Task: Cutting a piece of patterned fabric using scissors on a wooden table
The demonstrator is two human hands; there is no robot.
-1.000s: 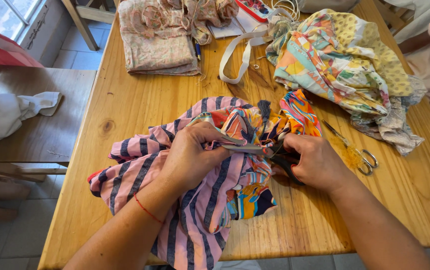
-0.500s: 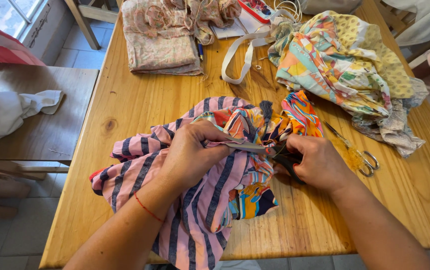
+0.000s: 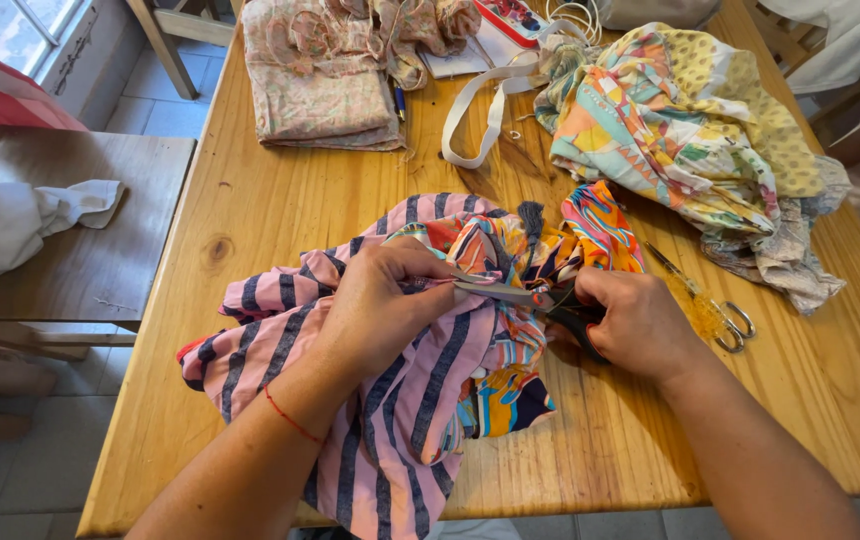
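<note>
**Snipping into the striped fabric at the wooden tabletop**

Standing right by the tabletop (image 3: 250, 200) watching this. The left hand (image 3: 385, 310) has its fingers pinched narrow on a fold of the pink and navy striped fabric (image 3: 380, 430), pulling it taut just where the blades meet it. The right hand (image 3: 635, 325) is wrapped around the dark handles of a pair of scissors (image 3: 520, 295), fingers closed on them, blades pointing left toward the pinch. The striped fabric sits in a heap at the near edge, partly hanging off the front, with a bright orange and blue patterned cloth (image 3: 595, 225) bunched up in it.

If you ask me, doing this bit well is all about tension: keep the pinched fold tight and flat so the blades bite cleanly, and keep the other layers out of the way so only one gets cut. Small snips look safer than one long one, since that heap is pretty crumpled.

Other stuff around: a second pair of scissors (image 3: 715, 305) with orange handles lying just right of the right hand, a colourful patchwork pile (image 3: 690, 130) further back, a folded floral cloth (image 3: 320, 90) on the far left, and a white strap (image 3: 480, 115) between them.
</note>
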